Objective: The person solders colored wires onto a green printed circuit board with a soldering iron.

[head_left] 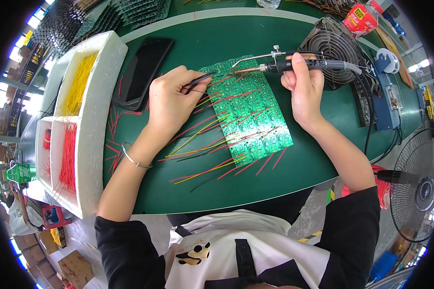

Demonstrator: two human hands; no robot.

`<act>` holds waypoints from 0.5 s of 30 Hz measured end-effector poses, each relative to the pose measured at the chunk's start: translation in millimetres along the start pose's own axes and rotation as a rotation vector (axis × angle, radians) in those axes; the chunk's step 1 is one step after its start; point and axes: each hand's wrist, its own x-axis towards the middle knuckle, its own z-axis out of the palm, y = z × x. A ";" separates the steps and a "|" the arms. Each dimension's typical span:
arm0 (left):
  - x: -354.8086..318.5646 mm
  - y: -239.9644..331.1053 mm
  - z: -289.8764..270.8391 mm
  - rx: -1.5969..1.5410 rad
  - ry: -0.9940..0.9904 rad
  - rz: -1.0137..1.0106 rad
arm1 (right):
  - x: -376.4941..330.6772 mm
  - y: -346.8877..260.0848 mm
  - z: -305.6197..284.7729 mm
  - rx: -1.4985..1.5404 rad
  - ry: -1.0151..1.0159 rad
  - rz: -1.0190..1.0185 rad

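A green circuit board panel [258, 108] lies on the green mat in front of me, with red, yellow and black wires [202, 129] sticking out from it, mostly to the left. My left hand [171, 98] is closed on dark tweezers [197, 82], whose tips reach the board's upper left part. My right hand [305, 86] grips a soldering iron [279, 66] with a thin metal solder feed tube [253, 59] fixed above it. The iron's tip is close to the upper part of the board, near the tweezers; whether it touches cannot be made out.
On the left stands a white foam box [94, 120] with yellow wires [80, 84] and red wires [68, 159]. A black phone [144, 72] lies beside it. A fume fan [335, 45], a red-labelled bottle [363, 19] and a solder spool [389, 61] stand at right.
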 end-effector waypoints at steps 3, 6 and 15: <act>-0.1 -0.5 -0.1 -0.005 0.010 -0.001 | 0.0 1.1 -2.0 0.034 -0.008 -0.008; -0.4 -0.2 0.1 -0.013 0.013 -0.003 | 0.0 1.6 -1.6 0.034 -0.016 -0.011; -0.2 -0.6 0.5 -0.005 0.009 0.017 | 0.2 1.3 -1.1 0.027 -0.008 -0.014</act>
